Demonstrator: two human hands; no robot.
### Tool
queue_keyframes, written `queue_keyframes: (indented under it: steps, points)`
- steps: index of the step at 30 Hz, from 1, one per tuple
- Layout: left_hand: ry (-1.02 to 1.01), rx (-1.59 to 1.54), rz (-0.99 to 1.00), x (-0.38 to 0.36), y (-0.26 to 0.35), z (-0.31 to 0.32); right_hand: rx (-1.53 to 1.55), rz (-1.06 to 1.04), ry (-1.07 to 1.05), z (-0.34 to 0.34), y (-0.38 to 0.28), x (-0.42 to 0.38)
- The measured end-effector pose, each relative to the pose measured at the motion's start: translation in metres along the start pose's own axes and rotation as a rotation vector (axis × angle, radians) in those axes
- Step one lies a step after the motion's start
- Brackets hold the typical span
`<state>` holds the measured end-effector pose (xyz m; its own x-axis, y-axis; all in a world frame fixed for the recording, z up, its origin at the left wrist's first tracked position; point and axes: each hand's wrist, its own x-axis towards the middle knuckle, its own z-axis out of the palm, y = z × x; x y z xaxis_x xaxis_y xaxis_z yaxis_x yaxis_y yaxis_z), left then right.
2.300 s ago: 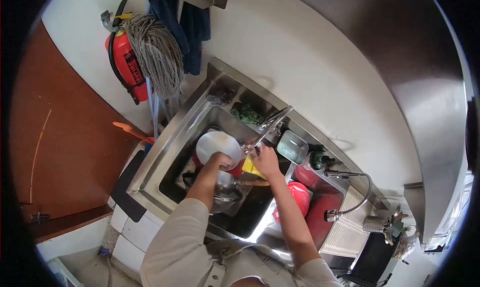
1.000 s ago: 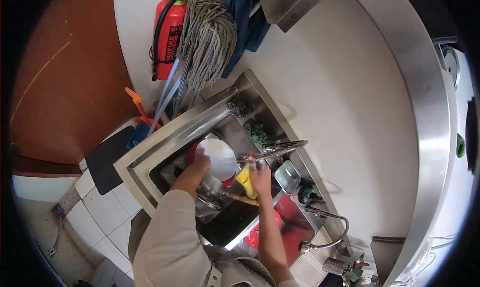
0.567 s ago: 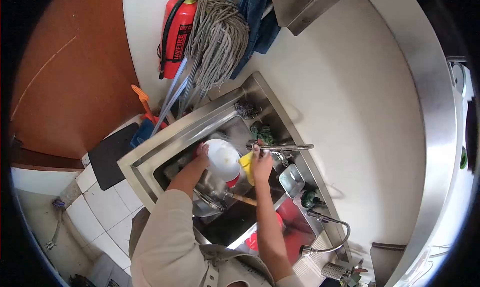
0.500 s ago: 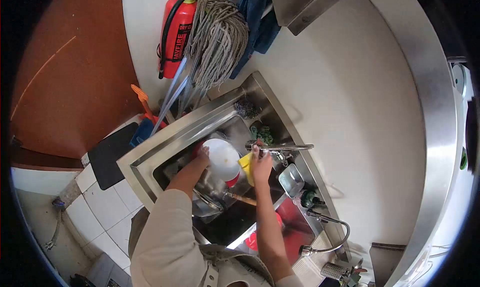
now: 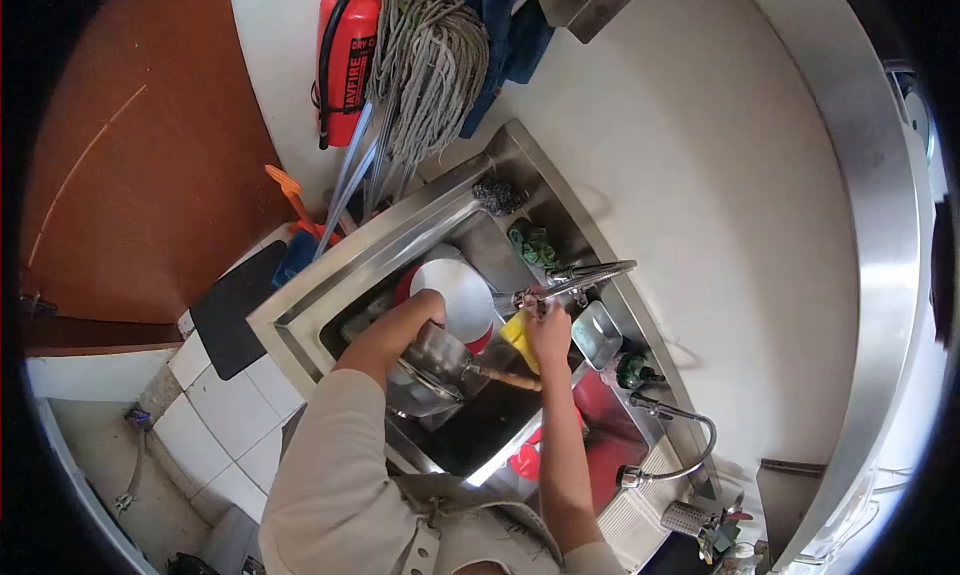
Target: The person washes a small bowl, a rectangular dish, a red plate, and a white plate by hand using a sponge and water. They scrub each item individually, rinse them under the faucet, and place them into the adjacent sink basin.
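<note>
In the left basin of a steel sink, a white round dish lies over something red. My left hand is at the dish's lower left edge, above a metal pan with a wooden handle; its fingers are mostly hidden. On the right, my right hand is closed around a yellow cloth or sponge and touches the head of a flexible faucet. Whether the faucet head is also gripped is unclear.
Dark scouring mesh and a green scrubber lie on the sink's back ledge, near a clear tray. Red items sit in the right basin beside a second faucet. A mop and fire extinguisher stand beyond.
My left hand has moved off the white dish's face toward the pan. The pan shows more fully and sits higher. The whole view has shifted slightly.
</note>
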<state>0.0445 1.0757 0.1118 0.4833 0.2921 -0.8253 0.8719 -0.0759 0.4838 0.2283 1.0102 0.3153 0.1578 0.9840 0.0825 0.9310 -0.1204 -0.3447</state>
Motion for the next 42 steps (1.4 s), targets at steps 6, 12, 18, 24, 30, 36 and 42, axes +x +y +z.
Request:
queue_keyframes:
  steps: [6,12,18,24,30,36,42]
  points:
    - [-0.062,0.026,0.049,-0.008,0.015,0.0,-0.014,0.042,0.013,0.008,0.008,0.011]
    - [-0.111,0.05,0.128,-0.004,0.037,0.003,0.013,0.009,0.0,-0.001,-0.002,0.008]
    - [-0.133,0.073,0.182,0.0,0.053,0.006,0.126,0.015,-0.101,-0.021,-0.003,-0.007]
    - [-0.162,0.155,0.164,0.004,0.04,0.011,0.121,-0.01,-0.135,-0.018,0.008,-0.013]
    - [-0.142,0.002,0.071,0.005,0.029,0.007,0.182,-0.025,-0.115,-0.011,0.007,-0.006]
    - [-0.211,0.002,0.042,-0.016,0.032,-0.005,0.238,-0.019,-0.083,0.0,0.017,-0.01]
    - [-0.158,-0.125,0.191,0.072,0.023,0.031,0.304,-0.005,-0.077,-0.013,-0.003,-0.011]
